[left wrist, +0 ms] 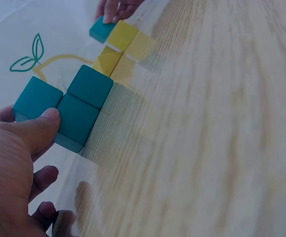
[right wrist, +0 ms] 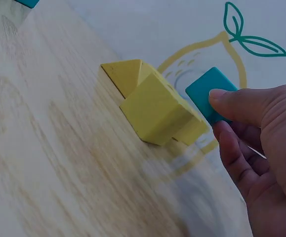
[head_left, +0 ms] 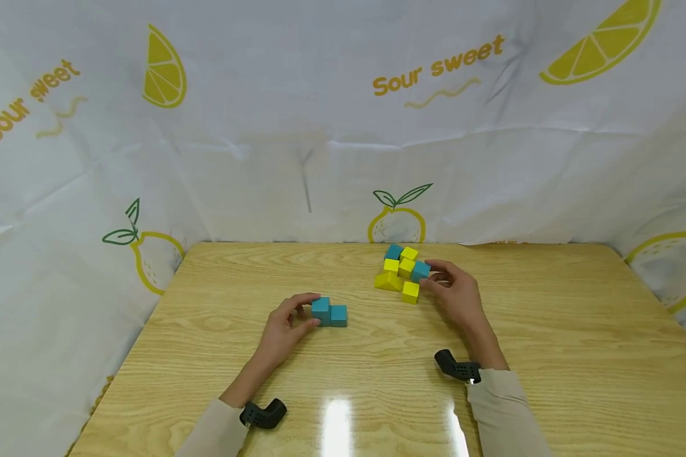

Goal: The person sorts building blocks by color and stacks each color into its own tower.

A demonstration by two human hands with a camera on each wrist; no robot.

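My left hand (head_left: 282, 330) pinches a blue cube (left wrist: 38, 96) between thumb and fingers. This cube sits on top of a second blue cube (left wrist: 77, 121), and the thumb tip lies near the seam between them. A third blue cube (head_left: 338, 316) stands beside the lower one, touching it. Farther back, my right hand (head_left: 457, 295) pinches another blue cube (right wrist: 212, 93) by thumb and fingertips, at the right side of a cluster of yellow blocks. In the right wrist view it appears raised off the table, near a yellow cube (right wrist: 155, 111).
The cluster holds several yellow cubes (head_left: 410, 292), a yellow triangular block (head_left: 386, 281) and a blue block (head_left: 394, 252) at its back. All stand on a wood-grain table (head_left: 234, 273). A white lemon-print cloth (head_left: 274, 190) hangs behind the table's back edge.
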